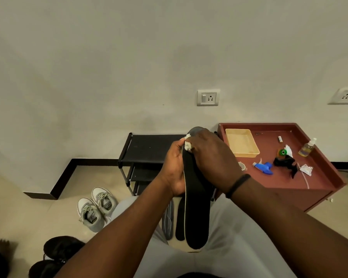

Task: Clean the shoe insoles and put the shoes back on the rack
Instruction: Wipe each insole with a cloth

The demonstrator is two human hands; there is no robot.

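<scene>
- Black insole (196,207) held up over the lap, toe end at 12 o'clock, heel end toward 6 o'clock; judged light, thin, floppy foam that bends if held at one end only.
- Left hand (174,169) is the supporting grip: fingers curled round the insole's left edge near mid-length, at 9 o'clock of it.
- Right hand (211,157) lies over the toe half, clamped on a small white wad (187,145), cloth or tissue, pressing it on the insole; wad sits at 12 o'clock of the left grip.
- Best hold, as judged: mid-length edge, so the toe stays backed under rubbing.
- Two more insoles (169,217) lie below, between the knees.
- Grey sneakers (96,207) on the floor at 8 o'clock; shoe rack (149,149) behind the hands, at 12 o'clock.
- Spray bottle (263,167) on the red counter (319,183) at 3 o'clock.
</scene>
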